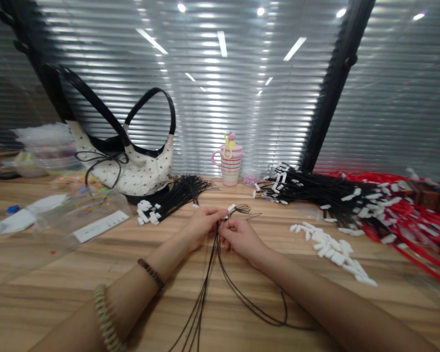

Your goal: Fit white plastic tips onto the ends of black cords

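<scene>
Several thin black cords (pixel 205 283) hang from between my hands and trail over the wooden table toward me; two of them curve off to the right in a loop. My left hand (pixel 204 224) is closed around the cords near their upper end, thumb stretched along the top. A small white clip-like piece (pixel 231 208) shows just beyond its fingertips, beside looped cord ends (pixel 244 209). Right against it, my right hand (pixel 242 238) pinches the cords with bent fingers. The exact spot where the fingertips meet is partly hidden.
Loose white pieces (pixel 333 249) lie at right, before piles of black cords (pixel 315 188) and red cords (pixel 418 225). At left are a black cord bundle (pixel 185 193), a dotted handbag (pixel 143 168) and a plastic bag (pixel 106 208). A striped cup (pixel 231 168) stands at the back.
</scene>
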Available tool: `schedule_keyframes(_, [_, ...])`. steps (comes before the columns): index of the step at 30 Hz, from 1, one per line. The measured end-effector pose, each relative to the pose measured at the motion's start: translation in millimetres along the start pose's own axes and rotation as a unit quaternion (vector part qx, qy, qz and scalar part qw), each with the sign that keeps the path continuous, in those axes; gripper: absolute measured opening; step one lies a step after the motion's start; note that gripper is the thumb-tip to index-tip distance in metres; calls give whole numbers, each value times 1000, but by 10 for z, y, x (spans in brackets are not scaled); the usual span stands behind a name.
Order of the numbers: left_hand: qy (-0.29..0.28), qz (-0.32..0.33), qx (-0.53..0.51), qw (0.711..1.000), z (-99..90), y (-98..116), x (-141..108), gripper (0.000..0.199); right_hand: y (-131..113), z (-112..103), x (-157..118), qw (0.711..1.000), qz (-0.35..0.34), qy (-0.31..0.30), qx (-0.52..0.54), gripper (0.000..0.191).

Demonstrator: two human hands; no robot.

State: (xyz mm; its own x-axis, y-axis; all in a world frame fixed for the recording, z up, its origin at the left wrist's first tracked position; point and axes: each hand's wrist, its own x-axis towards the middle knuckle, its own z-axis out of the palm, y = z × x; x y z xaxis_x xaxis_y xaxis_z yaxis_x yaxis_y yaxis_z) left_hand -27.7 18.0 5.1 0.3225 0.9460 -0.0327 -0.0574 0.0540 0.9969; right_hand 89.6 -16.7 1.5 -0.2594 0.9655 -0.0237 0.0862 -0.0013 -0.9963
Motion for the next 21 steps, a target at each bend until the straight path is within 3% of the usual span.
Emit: schedule_keyframes(21, [13, -7, 1, 1000, -11, -10, 10, 27, 35, -4, 7, 1000, -15, 5, -7, 19])
